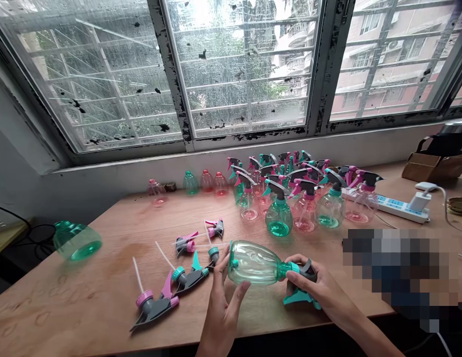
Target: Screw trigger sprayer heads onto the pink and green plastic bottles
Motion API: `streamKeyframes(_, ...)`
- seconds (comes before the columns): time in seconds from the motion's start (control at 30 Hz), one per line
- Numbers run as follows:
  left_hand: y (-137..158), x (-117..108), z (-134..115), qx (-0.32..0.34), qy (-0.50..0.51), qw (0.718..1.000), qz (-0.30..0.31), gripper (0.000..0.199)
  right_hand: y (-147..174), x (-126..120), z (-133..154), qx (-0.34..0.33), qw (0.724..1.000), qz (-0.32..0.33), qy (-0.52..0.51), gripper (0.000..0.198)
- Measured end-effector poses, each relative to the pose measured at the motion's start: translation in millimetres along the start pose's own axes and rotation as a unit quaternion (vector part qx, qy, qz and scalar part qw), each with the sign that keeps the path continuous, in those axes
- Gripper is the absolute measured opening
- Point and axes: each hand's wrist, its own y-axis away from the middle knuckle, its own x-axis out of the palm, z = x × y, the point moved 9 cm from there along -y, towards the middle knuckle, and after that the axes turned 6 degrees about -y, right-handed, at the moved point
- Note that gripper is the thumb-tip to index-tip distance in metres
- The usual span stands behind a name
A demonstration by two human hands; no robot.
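Observation:
A clear green spray bottle point(255, 263) lies sideways in the air just above the table, its base to the left. My left hand point(225, 302) cups the base, with fingers behind and thumb in front. My right hand point(316, 285) is closed round the neck and the grey and teal trigger head point(305, 272), its teal lever pointing down. Left of my hands, several loose trigger heads lie on the wood, among them a grey and pink one point(152, 307) and a grey and teal one point(188, 277), their thin tubes sticking up.
Several assembled spray bottles point(279, 218) crowd the back of the wooden table point(85, 307). Headless bottles stand by the wall, and a green bottle point(78, 243) lies tilted at far left. A white power strip point(394, 206), a cardboard box point(431, 166) and a blurred patch are on the right.

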Motion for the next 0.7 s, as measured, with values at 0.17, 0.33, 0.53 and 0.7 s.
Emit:
streamKeyframes(0.17, -3, -3, 3, 0.004, -0.02, 1.0, -0.018, 0.05, 1, -1, 2, -0.001, 1.0, 0.004, -0.008, 0.034)
streamKeyframes(0.33, 0, -3, 4, -0.009, 0.029, 0.999, -0.031, 0.036, 3, 1, 3, -0.003, 1.0, 0.013, -0.004, 0.032)
streamKeyframes(0.53, -3, -4, -4, 0.019, 0.002, 0.999, -0.03, 0.03, 1, -2, 6, -0.014, 0.999, -0.003, -0.031, 0.031)
streamKeyframes(0.7, -3, -3, -5, 0.03, -0.028, 0.999, -0.021, 0.033, 2, -2, 6, -0.017, 0.999, -0.003, -0.039, 0.029)
